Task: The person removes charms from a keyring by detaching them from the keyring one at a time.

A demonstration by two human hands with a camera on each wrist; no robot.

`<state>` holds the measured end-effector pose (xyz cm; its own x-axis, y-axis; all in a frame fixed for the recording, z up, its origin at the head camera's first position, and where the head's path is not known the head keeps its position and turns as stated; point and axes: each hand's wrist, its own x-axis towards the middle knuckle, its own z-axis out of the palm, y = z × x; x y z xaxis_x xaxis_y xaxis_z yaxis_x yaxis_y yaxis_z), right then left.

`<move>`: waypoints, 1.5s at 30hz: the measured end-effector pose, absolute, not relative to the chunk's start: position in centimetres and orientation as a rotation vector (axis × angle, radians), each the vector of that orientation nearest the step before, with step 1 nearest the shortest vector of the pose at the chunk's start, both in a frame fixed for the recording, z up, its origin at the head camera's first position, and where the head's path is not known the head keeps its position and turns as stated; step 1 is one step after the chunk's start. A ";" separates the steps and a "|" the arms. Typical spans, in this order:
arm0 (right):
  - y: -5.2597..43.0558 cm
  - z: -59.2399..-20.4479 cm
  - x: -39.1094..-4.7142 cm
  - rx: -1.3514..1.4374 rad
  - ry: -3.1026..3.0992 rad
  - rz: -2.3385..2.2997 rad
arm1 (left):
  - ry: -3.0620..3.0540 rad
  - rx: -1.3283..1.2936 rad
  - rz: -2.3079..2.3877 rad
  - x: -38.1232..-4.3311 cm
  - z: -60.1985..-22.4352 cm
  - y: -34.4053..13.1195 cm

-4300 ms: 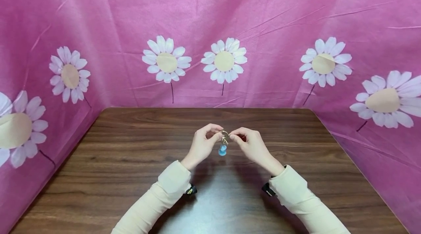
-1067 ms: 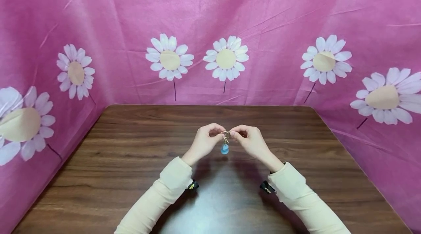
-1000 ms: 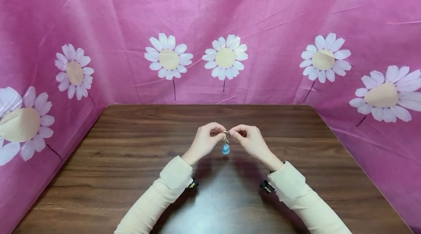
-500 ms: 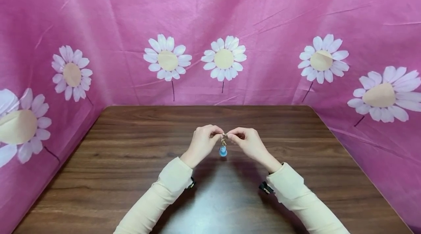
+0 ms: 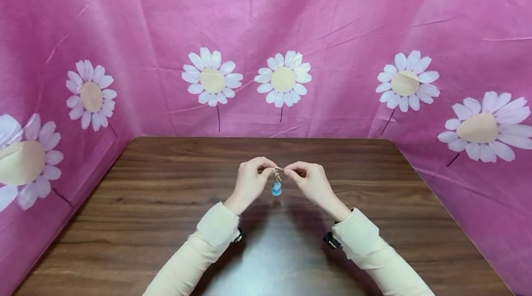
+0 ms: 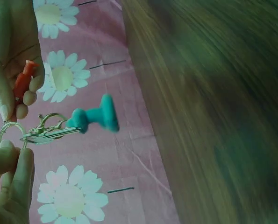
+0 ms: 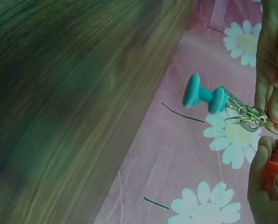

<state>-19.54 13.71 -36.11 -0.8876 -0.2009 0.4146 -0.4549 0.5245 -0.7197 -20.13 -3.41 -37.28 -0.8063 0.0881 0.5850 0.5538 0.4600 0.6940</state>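
In front of me, above the table, my left hand [image 5: 250,180] pinches a gold key ring [image 6: 11,125] between thumb and fingertips. From the ring hang a gold clasp and thin metal pieces [image 6: 50,135], ending in a teal pushpin-shaped charm [image 6: 94,114]. My right hand [image 5: 311,180] meets it from the other side, thumb and fingertips right at the ring's edge. Inside its curled fingers sits a small red knobbed charm [image 7: 272,169], visible only in the wrist views. Fingertips partly cover the ring.
A brown wood-grain table [image 5: 166,222] lies under both arms. Pink cloth [image 5: 332,9] printed with white daisies hangs behind and at both sides. A dark wrist camera [image 5: 331,240] sits under the right cuff, another wrist camera [image 5: 238,236] under the left.
Both hands have shifted slightly left together with the key ring. The ring, rounder in view earlier, now looks nearly edge-on, and the hanging teal charm has turned a little.
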 end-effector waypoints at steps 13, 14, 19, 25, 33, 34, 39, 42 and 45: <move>14.9 -37.0 -20.0 0.464 -2.445 1.502 | -1.879 -0.128 -2.244 -20.9 -36.5 -4.3; 15.1 -37.1 -20.2 0.464 -2.453 1.525 | -1.888 -0.136 -2.251 -21.0 -36.4 -4.3; 15.7 -37.1 -20.7 0.497 -2.547 1.553 | -1.931 -0.204 -2.293 -21.2 -36.7 -4.0; 16.0 -37.6 -20.8 0.608 -2.636 1.486 | -1.963 -0.199 -2.307 -21.0 -37.6 -4.3; 16.9 -38.9 -22.0 0.594 -2.639 1.497 | -1.995 -0.223 -2.320 -20.7 -38.4 -4.8; 17.1 -39.1 -22.3 0.575 -2.639 1.522 | -2.000 -0.220 -2.322 -20.7 -38.4 -4.9; 18.6 -40.8 -24.7 0.438 -2.645 1.715 | -2.006 -0.217 -2.326 -20.9 -38.6 -5.2; 19.8 -41.6 -26.3 0.383 -2.709 1.741 | -2.004 -0.224 -2.317 -20.9 -38.4 -5.4; 21.2 -42.2 -27.7 0.386 -2.795 1.612 | -2.016 -0.233 -2.303 -20.8 -38.4 -5.4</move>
<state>-27.72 21.17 -42.17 -0.9660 -0.2572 0.0246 -0.1502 0.4813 -0.8636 -20.83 -5.40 -38.39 -0.9859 0.0453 0.1610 0.1536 -0.1358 0.9788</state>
